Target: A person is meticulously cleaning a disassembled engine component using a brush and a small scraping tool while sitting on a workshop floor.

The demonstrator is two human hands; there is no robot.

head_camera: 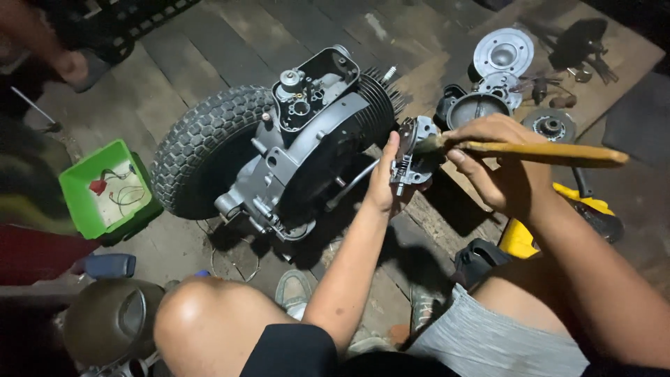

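My left hand (385, 178) grips a small metal engine part (413, 159) with gears, held just right of a grey scooter engine (307, 150) that lies on the floor with its knobby tyre (199, 146) attached. My right hand (495, 164) holds a wooden-handled brush (537, 151), its bristle end resting on the top of the small part. The handle sticks out to the right. Both forearms reach in from the bottom of the view, over my bare knees.
Round metal covers (502, 52) and other loose engine pieces (551, 124) lie on a board at the upper right. A green plastic tub (87, 202) with wires stands at the left. Another person's hand (70, 66) shows at the top left. A yellow object (520, 237) lies by my right leg.
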